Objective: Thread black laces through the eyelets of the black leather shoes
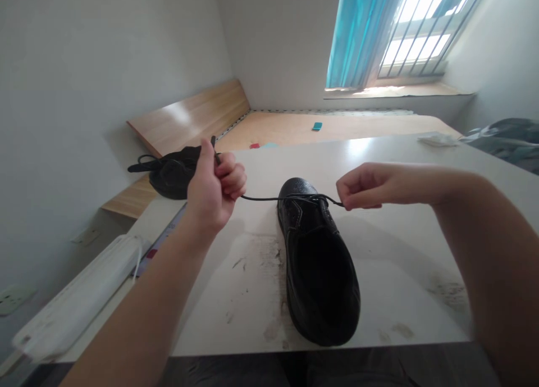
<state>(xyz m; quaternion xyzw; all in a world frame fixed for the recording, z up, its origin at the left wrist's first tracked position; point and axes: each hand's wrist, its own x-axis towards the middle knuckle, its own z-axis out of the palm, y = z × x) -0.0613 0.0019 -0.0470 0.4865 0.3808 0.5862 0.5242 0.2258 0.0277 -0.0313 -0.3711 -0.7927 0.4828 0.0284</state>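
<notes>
Daylit barred window (415,33) (teal blinds (362,36))

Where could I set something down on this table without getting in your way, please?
Right of the shoe, below your right hand, the table has a free patch; a smudged one lies left of the shoe. It is crowded along the lace, between that hand and your left hand.

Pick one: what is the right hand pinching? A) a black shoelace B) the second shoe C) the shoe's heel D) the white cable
A: the right hand pinches the black shoelace, which runs across the top of the black shoe.
</notes>
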